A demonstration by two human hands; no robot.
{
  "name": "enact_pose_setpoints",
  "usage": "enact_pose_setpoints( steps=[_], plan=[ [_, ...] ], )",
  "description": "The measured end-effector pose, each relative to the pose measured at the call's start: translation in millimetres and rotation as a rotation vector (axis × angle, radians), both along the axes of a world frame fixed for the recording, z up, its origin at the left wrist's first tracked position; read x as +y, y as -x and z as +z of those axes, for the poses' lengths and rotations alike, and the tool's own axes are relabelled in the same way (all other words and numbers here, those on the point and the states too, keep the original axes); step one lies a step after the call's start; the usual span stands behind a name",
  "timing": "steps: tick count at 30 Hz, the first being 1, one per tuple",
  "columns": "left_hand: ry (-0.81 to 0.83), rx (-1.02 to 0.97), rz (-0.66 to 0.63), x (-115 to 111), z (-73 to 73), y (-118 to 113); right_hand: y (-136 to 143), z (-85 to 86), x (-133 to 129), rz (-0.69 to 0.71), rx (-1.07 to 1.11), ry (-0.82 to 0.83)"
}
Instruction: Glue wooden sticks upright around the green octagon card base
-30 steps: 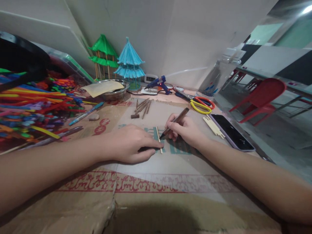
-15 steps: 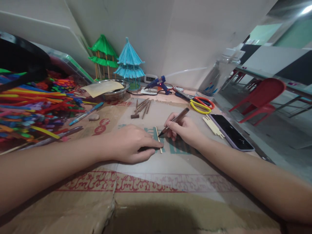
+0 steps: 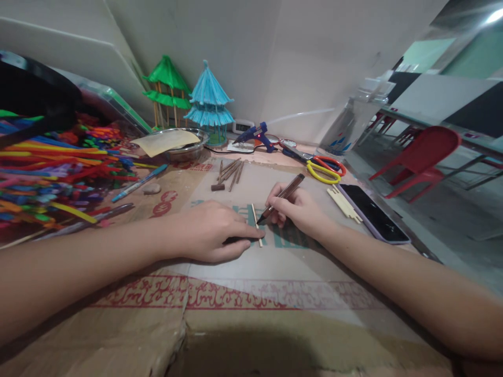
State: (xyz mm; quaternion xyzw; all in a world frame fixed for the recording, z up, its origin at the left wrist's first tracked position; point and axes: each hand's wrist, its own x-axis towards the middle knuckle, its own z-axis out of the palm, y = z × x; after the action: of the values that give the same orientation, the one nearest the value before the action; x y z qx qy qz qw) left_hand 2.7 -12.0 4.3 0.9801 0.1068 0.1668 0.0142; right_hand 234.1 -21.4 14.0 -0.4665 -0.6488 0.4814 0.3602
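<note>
A thin pale wooden stick [image 3: 254, 213] lies nearly upright in view on the covered cardboard. The outstretched index finger of my left hand [image 3: 218, 230] presses across its lower part, and the other fingers rest on the surface. My right hand [image 3: 293, 207] is closed around a brown marker [image 3: 291, 188], whose dark tip touches or nearly touches the stick just above that fingertip. Beyond my hands lie several brown sticks [image 3: 231, 172] and a short brown marker cap [image 3: 217, 187]. Several uncoloured sticks [image 3: 343, 204] are grouped to the right.
A phone [image 3: 371, 212], scissors [image 3: 324, 170] and a clear jug [image 3: 340, 125] stand to the right. Behind are a blue glue gun [image 3: 255, 136], a metal bowl [image 3: 192, 152], and green [image 3: 167, 78] and blue [image 3: 208, 94] model pavilions. Colourful pipe cleaners [image 3: 58, 173] heap at left.
The marker tip has slid slightly down along the stick, toward my left fingertip. My left hand stays almost still on the stick.
</note>
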Motion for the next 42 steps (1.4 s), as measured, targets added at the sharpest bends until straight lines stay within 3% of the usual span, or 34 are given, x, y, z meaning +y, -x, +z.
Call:
enact_pose_setpoints(
  steps=[16,42],
  plan=[
    [0.012,0.016,0.007,-0.5,1.3,-0.2,2.4,0.0,1.8,-0.096,-0.042,-0.052],
    [0.023,0.029,0.012,-0.2,1.7,-0.7,-0.9,-5.4,6.5,-0.089,-0.051,-0.114]
  ],
)
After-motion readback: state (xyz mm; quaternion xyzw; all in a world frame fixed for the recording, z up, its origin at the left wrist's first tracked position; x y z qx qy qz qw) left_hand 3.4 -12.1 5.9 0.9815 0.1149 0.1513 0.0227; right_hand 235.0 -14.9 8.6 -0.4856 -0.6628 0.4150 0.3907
